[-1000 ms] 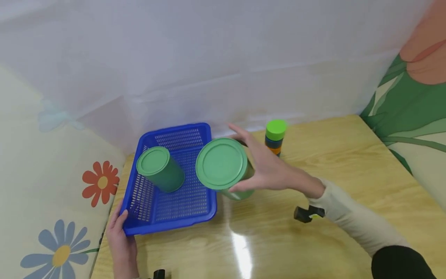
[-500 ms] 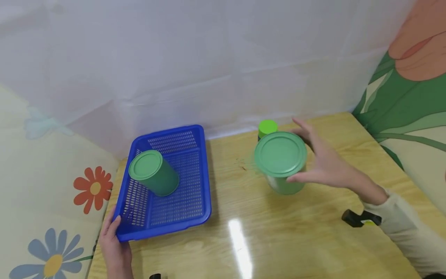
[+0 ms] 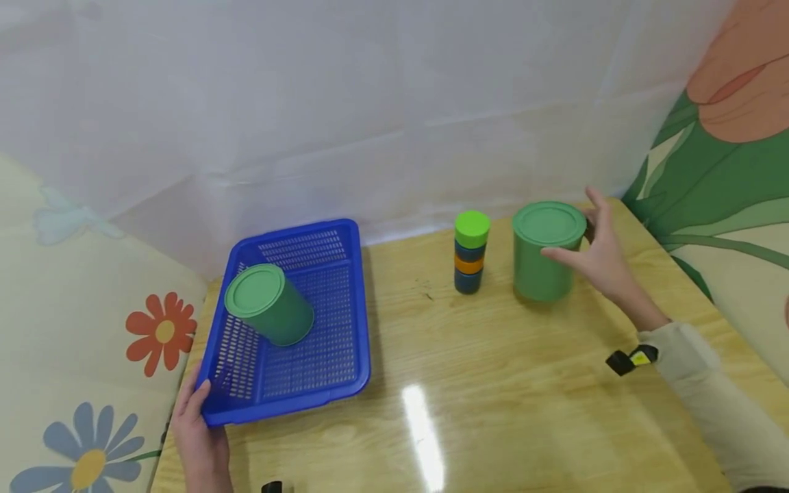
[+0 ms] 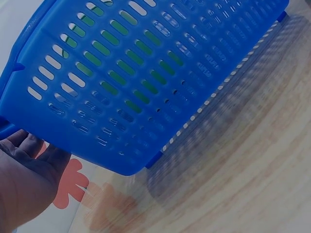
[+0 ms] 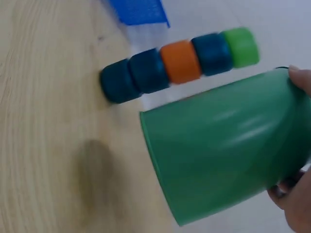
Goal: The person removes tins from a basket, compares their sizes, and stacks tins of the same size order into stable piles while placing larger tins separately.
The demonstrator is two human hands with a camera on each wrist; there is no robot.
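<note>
At the right of the head view, my right hand grips a green lidded canister near its top, thumb on the near side. In the right wrist view the canister hangs a little above the table, its shadow apart from its base. My left hand holds the near left corner of a blue plastic basket. The left wrist view shows the fingers under the basket's rim. Inside the basket leans a second green canister, tilted toward the left wall.
A stack of small round jars, dark blue and orange with a bright green lid, stands left of the held canister. Behind the wooden table hangs a pale cloth. Flower-printed cloth borders both sides.
My right hand has carried the canister from beside the basket to the right, past the jar stack, and lower toward the table. The left hand stays at the basket's corner; the view has shifted slightly.
</note>
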